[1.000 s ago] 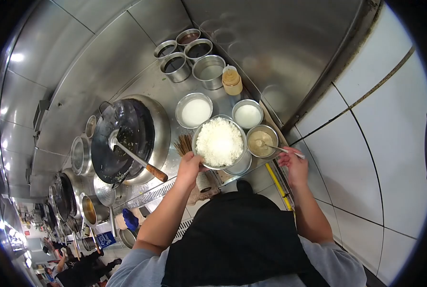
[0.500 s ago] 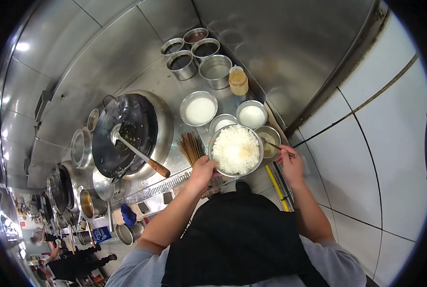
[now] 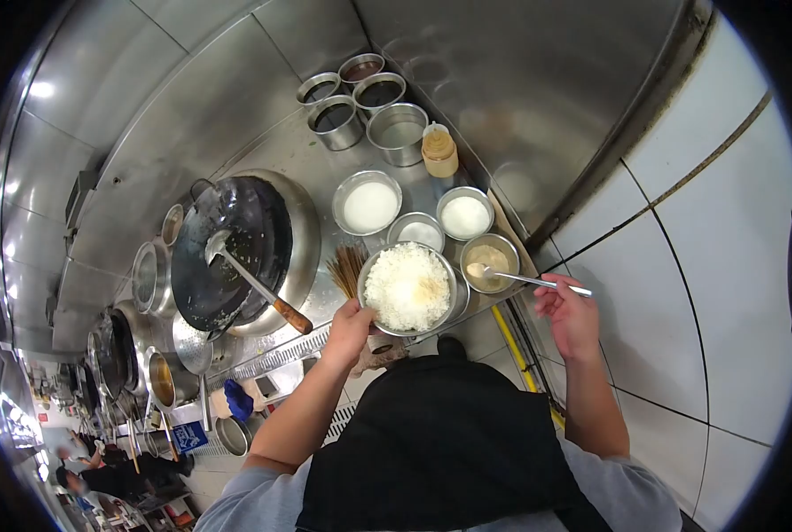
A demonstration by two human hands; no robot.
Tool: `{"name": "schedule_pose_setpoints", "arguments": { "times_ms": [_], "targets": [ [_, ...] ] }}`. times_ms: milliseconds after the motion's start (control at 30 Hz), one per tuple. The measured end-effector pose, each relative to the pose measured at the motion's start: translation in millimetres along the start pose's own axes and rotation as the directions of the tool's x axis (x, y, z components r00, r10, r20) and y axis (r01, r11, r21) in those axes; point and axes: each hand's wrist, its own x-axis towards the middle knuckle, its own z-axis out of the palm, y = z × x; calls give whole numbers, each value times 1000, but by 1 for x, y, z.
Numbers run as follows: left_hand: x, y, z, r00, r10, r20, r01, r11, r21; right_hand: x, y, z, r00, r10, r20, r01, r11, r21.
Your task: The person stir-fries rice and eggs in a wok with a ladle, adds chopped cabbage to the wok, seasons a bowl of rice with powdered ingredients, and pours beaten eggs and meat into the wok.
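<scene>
My left hand grips the rim of a metal bowl heaped with white rice; a pale tan patch of seasoning lies on the rice. In my right hand is a spoon, its handle pinched between the fingers. The spoon's head carries some pale powder and sits over a small metal pot of beige seasoning. Around the bowl stand pots of white granules, white powder and a third white seasoning. A bamboo brush is left of the bowl, partly hidden.
To the left, a black wok holds a ladle with a wooden handle. Metal pots of dark sauce and a squeeze bottle stand at the back. A tiled wall rises on the right. Other people are far left.
The rice bowl has shifted left and slightly down, uncovering more of the seasoning pots. My right hand has moved right, and the spoon now shows with powder on its head.
</scene>
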Motion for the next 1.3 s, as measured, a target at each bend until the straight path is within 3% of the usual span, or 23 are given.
{"name": "schedule_pose_setpoints", "arguments": {
  "times_ms": [67, 100, 167, 367, 500, 667, 867, 1033, 1067, 1100, 1167, 1233, 1300],
  "targets": [
    [5, -8, 2, 1000, 0, 15, -1, 1000, 30, -12, -14, 12, 983, -56, 174, 55, 998, 7],
    [4, -5, 7, 1000, 0, 15, -1, 1000, 30, -9, -11, 14, 983, -56, 174, 55, 998, 7],
    [-1, 5, 20, 997, -36, 73, 37, 999, -10, 4, 5, 16, 970, -213, 113, 239, 911, -335],
    [4, 2, 30, 994, -39, 99, 47, 996, -81, 40, 70, -2, 987, -154, 51, 157, 835, -527],
    [2, 0, 17, 998, -15, 67, 18, 999, -46, 36, 80, -9, 995, -91, 35, 97, 901, -422],
    [-10, -5, -3, 1000, 14, 2, -14, 998, -69, 33, 63, -19, 997, 10, -77, -17, 996, -84],
    [-20, -20, -23, 998, -40, -46, 39, 999, -21, 13, 18, -3, 1000, -26, -11, 26, 999, -33],
    [-22, -38, -20, 999, -11, -45, 6, 996, -94, -13, -8, 41, 965, 15, 263, 2, 998, -62],
    [-21, -45, -20, 996, -12, -87, 5, 997, -77, -14, -2, 50, 948, -151, 280, 231, 932, -278],
    [-21, -50, -23, 995, -12, -96, 4, 996, -86, -15, 4, 56, 892, -305, 335, 438, 769, -466],
    [-24, -59, -27, 998, -27, -58, 21, 995, -101, -2, 18, 59, 888, -309, 340, 448, 749, -489],
    [-39, -55, -32, 995, -101, -10, 99, 988, -114, 17, 42, 53, 927, -62, 370, 244, 849, -468],
    [-55, -55, -32, 995, -44, -89, 25, 979, -204, 22, 65, 56, 927, -29, 375, 230, 833, -504]
  ]
}}
